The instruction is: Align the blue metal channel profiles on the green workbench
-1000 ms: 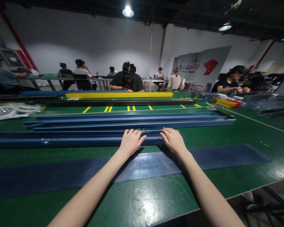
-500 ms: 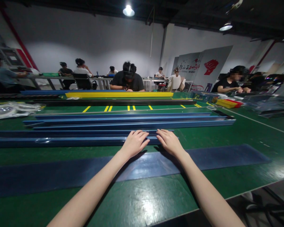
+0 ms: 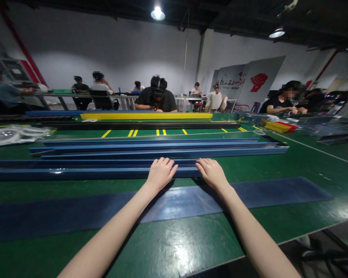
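Note:
A long blue channel strip (image 3: 75, 173) lies across the green table (image 3: 168, 247), reaching from the left edge to the middle. My left hand (image 3: 161, 173) is wrapped over it, fingers on the far side and thumb on the near side. Near the strip's right end, my right hand (image 3: 212, 173) grips it the same way. Between me and that strip lies a flat, translucent bluish sheet (image 3: 179, 202), under my forearms. Several more blue channel strips (image 3: 162, 151) rest just beyond my hands.
Farther back lie a black strip (image 3: 147, 126) and a yellow strip (image 3: 145, 116). A plastic-wrapped bundle (image 3: 8, 135) is at the left, and yellow and red trays (image 3: 280, 126) at the right. A person (image 3: 156, 94) bends over the table's far side; others sit around.
My hands have moved slightly apart along the blue channel strip, and their fingers have closed more around it.

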Demonstrator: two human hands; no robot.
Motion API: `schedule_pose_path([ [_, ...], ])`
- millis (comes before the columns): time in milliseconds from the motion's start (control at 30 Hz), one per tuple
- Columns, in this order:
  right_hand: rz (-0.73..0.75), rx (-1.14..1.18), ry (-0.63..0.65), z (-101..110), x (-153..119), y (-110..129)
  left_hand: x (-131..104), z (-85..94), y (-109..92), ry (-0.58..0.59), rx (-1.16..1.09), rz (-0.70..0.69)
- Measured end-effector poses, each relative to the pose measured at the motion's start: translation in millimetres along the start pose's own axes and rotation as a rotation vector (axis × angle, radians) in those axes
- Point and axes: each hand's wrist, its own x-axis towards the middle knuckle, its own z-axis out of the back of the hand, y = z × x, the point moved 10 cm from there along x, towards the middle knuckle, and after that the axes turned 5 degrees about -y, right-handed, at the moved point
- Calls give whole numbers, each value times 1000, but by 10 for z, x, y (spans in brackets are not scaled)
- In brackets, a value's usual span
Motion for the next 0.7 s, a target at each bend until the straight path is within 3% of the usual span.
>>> schedule_pose_path([
  [167,-44,44,-62,90,9,-115,-33,-41,-112,-10,-67,-64],
  [333,-375,207,-242,242,-120,-758,-64,-87,-197,-21,-88,-103],
  [400,-532,337,-253,123,-216,-1036,-73,-96,-216,-22,-89,-111],
  [500,-725,599,-203,-236,-331,-1320,-81,-102,-230,-23,-85,-116],
  [600,-820,940,-123,-615,-358,-1372,-83,-101,-233,-28,-79,-116],
  [700,-770,1102,-119,-724,-310,-1310,-85,-100,-235,-39,-78,-120],
])
